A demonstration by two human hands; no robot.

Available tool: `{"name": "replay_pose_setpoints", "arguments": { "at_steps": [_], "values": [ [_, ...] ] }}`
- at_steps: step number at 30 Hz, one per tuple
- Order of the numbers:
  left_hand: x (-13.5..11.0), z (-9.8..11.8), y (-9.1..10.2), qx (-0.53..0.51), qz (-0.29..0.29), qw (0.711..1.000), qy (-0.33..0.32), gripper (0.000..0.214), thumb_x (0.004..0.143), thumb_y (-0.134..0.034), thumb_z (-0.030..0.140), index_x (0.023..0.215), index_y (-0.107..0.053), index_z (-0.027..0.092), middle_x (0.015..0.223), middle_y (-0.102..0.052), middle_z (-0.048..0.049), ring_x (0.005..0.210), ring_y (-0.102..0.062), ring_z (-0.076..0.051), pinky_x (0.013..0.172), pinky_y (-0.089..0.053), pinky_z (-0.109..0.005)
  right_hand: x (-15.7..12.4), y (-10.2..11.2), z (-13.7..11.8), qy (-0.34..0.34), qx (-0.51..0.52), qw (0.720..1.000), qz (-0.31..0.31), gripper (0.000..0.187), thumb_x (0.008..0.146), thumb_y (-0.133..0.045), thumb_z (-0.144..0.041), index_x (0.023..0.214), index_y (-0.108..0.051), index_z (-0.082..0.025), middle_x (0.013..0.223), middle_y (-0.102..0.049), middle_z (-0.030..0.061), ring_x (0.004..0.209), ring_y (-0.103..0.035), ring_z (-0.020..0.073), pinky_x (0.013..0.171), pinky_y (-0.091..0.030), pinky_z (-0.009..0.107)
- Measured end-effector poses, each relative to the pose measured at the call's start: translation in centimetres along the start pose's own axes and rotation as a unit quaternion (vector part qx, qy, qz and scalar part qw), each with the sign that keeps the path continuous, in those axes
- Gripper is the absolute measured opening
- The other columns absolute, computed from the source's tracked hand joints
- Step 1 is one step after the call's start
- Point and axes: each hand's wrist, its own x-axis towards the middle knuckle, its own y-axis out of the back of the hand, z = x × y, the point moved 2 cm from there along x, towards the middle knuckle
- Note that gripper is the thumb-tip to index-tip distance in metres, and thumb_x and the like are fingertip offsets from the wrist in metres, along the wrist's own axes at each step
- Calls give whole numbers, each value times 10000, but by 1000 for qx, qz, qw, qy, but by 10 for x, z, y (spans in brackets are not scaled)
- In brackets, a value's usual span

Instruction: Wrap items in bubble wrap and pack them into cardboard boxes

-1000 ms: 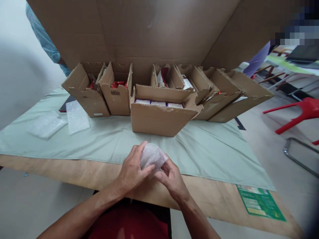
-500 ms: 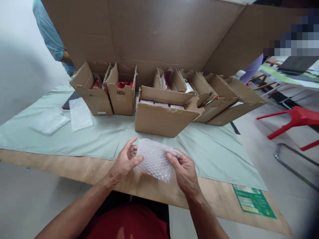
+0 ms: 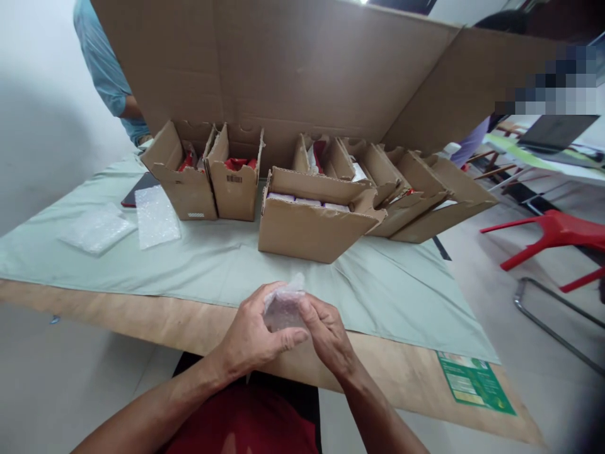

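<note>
Between my two hands, above the table's near edge, is a clear bubble wrap bag (image 3: pixel 285 308), its mouth gaping toward me. My left hand (image 3: pixel 253 331) curves round its left side, with the thumb across the front. The fingers of my right hand (image 3: pixel 327 329) pinch its right edge. Whether anything lies inside the bag I cannot make out. Beyond my hands stands an open cardboard box (image 3: pixel 307 236) with several white-and-purple packs (image 3: pixel 309 202) in it.
Cardboard bins (image 3: pixel 189 200) with red packets stand at the back left; more bins (image 3: pixel 416 217) lean at the right. Loose bubble wrap (image 3: pixel 158 217) lies on the green cloth (image 3: pixel 212 258). A green printed sheet (image 3: pixel 475 381) is at the right edge. A co-worker's blue sleeve (image 3: pixel 101 60) shows behind the cardboard.
My hands have come closer together round the bubble wrap bag. It was spread flat and now is bunched with its mouth spread. My left hand has moved to the right onto it.
</note>
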Motion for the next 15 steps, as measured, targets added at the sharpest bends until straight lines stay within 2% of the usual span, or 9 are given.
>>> {"name": "replay_pose_setpoints", "arguments": {
  "at_steps": [2, 4, 5, 7, 9, 11, 12, 13, 15],
  "values": [
    [3, 0, 1, -25, 2, 1000, 19, 396, 813, -747, 367, 1165, -697, 191, 1078, -770, -80, 982, -724, -238, 876, -600, -369, 1, 1, -3, 5, 10, 1000, 6, 406, 997, -520, -529, 960, -790, -229, 885, -755, 41, 819, -686, 201, 765, -548, 303],
    [11, 5, 9, -47, -7, 999, 21, 233, 901, -639, 348, 1030, -739, 182, 936, -780, -58, 840, -728, -201, 779, -610, -336, 3, 14, -9, 17, -7, 998, 54, 332, 951, -611, -500, 898, -789, -225, 822, -754, 37, 756, -677, 193, 694, -547, 292],
    [18, 12, 16, -51, -9, 999, 11, 221, 922, -603, 339, 964, -747, 176, 850, -770, -48, 756, -714, -185, 719, -608, -322, 4, 24, -15, 27, -21, 996, 88, 282, 928, -653, -470, 877, -783, -224, 794, -749, 31, 726, -669, 185, 664, -543, 285],
    [39, 34, 36, -30, 17, 999, -33, 216, 919, -594, 323, 914, -744, 168, 745, -736, -29, 649, -674, -164, 633, -589, -300, 10, 50, -32, 66, -43, 983, 166, 173, 890, -716, -394, 882, -767, -229, 787, -744, 16, 695, -662, 165, 643, -543, 275],
    [68, 64, 56, 28, 72, 991, -108, 208, 904, -613, 298, 1020, -734, 174, 783, -729, -17, 654, -660, -150, 613, -569, -274, 21, 81, -57, 129, -61, 961, 239, 137, 864, -748, -323, 976, -749, -244, 801, -736, -3, 678, -658, 144, 639, -542, 266],
    [102, 95, 73, 121, 153, 960, -201, 336, 890, -618, 238, 1218, -670, 188, 899, -724, -12, 721, -653, -136, 677, -553, -260, 38, 112, -83, 195, -92, 933, 289, 243, 852, -757, -272, 1091, -722, -250, 787, -718, -18, 654, -643, 127, 621, -523, 256],
    [120, 107, 78, 169, 189, 936, -245, 360, 884, -605, 210, 1240, -653, 184, 909, -714, -10, 722, -641, -130, 694, -540, -256, 50, 127, -94, 218, -121, 920, 303, 263, 851, -753, -251, 1111, -717, -240, 773, -708, -19, 646, -634, 121, 613, -508, 254],
    [138, 116, 81, 216, 207, 914, -274, 345, 868, -604, 189, 1208, -661, 173, 911, -709, -14, 725, -634, -131, 709, -528, -260, 63, 141, -103, 231, -156, 909, 311, 246, 852, -743, -234, 1097, -721, -221, 774, -706, -12, 650, -628, 117, 612, -493, 254],
    [172, 122, 79, 322, 181, 886, -280, 266, 834, -606, 172, 1083, -701, 164, 892, -715, -30, 737, -639, -155, 723, -512, -284, 91, 165, -111, 236, -234, 895, 299, 158, 845, -718, -195, 1001, -737, -179, 803, -718, 13, 678, -624, 116, 633, -474, 263]
  ]
}}
